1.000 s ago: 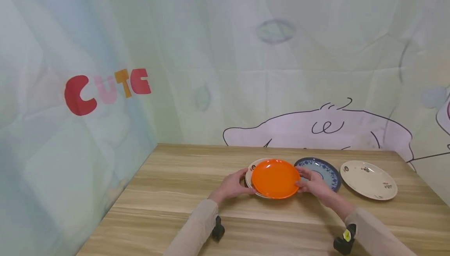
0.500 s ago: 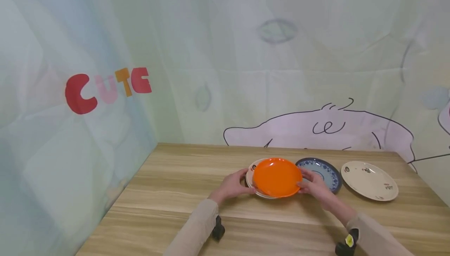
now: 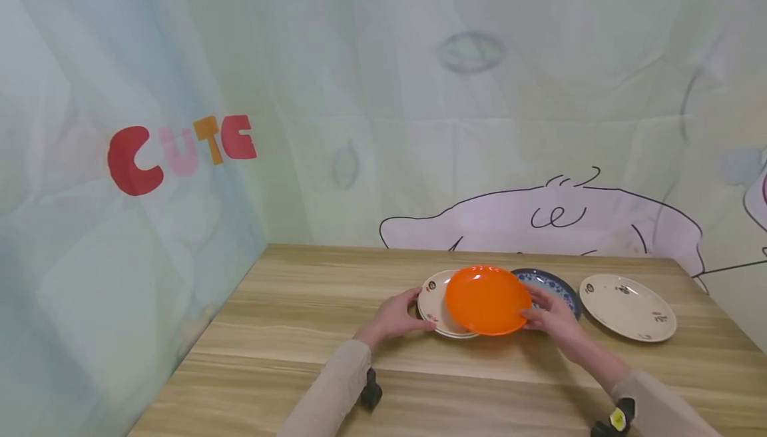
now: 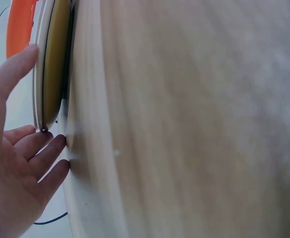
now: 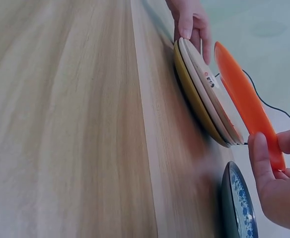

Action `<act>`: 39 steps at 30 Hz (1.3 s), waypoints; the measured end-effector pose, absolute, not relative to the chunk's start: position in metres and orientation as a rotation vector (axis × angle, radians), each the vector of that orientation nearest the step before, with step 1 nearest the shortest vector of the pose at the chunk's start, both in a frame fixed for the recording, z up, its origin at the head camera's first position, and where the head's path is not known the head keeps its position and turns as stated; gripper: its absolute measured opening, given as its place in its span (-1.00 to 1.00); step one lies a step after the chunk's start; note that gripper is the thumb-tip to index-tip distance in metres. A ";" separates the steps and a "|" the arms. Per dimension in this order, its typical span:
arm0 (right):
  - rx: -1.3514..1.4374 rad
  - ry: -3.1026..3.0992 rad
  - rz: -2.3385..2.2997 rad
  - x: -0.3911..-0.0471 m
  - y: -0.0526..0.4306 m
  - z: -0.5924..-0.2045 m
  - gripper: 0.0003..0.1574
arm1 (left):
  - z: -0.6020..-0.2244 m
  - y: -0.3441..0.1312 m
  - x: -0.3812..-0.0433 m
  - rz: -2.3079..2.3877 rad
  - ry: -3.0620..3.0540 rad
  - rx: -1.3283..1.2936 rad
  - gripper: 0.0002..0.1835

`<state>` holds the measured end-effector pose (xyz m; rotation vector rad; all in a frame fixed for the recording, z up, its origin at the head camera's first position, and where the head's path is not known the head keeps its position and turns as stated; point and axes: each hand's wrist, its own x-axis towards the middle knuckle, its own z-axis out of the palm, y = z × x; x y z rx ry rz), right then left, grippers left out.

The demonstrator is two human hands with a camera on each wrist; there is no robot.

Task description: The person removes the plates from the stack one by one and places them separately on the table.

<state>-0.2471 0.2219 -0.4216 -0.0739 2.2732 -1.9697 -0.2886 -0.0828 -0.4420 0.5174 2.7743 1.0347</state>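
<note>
My right hand (image 3: 554, 322) pinches the right rim of an orange plate (image 3: 487, 300), thumb on one face and fingers on the other. The plate is tilted and held above a stack of cream plates (image 3: 433, 300), overlapping its right part in the head view. The right wrist view shows a gap between the orange plate and the stack. A yellow-sided plate (image 5: 197, 101) lies at the bottom of the stack. My left hand (image 3: 392, 320) rests at the stack's left edge, its thumb and fairly straight, spread fingers touching the rim.
A blue patterned plate (image 3: 563, 294) lies right of the stack, partly behind the right hand. Farther right lies a cream oval plate (image 3: 626, 307) with small prints. The wooden table (image 3: 299, 330) meets a printed cloth backdrop (image 3: 359, 124) at the back and left.
The orange plate has moved right and up with my right hand, uncovering more of the cream stack and covering part of the blue plate. My left hand has stayed in place.
</note>
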 end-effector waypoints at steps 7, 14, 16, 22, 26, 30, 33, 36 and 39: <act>-0.010 2.329 -1.936 -0.233 0.231 -0.417 -0.24 | -0.442 -0.084 -0.287 1.021 2.787 0.527 -0.09; 0.104 2.337 -1.946 -0.220 0.238 -0.414 -0.22 | -0.441 -0.083 -0.289 1.034 2.778 0.501 -0.08; 0.141 2.341 -1.943 -0.218 0.240 -0.413 -0.20 | -0.441 -0.082 -0.290 1.040 2.773 0.497 -0.07; 0.183 2.321 -1.960 -0.209 0.247 -0.411 -0.18 | -0.441 -0.083 -0.288 1.021 2.778 0.514 -0.05; 0.217 2.279 -1.992 -0.203 0.250 -0.410 -0.17 | -0.441 -0.083 -0.287 1.020 2.784 0.530 -0.06; 0.244 2.255 -2.008 -0.198 0.255 -0.410 -0.17 | -0.440 -0.084 -0.288 1.015 2.788 0.527 -0.07; 0.254 2.270 -2.002 -0.194 0.260 -0.412 -0.16 | -0.439 -0.083 -0.288 1.020 2.776 0.511 -0.07; 0.255 2.281 -2.012 -0.192 0.269 -0.415 -0.13 | -0.438 -0.082 -0.287 1.027 2.768 0.506 -0.07; 0.248 2.269 -2.025 -0.190 0.279 -0.418 -0.09 | -0.439 -0.083 -0.286 1.029 2.770 0.505 -0.06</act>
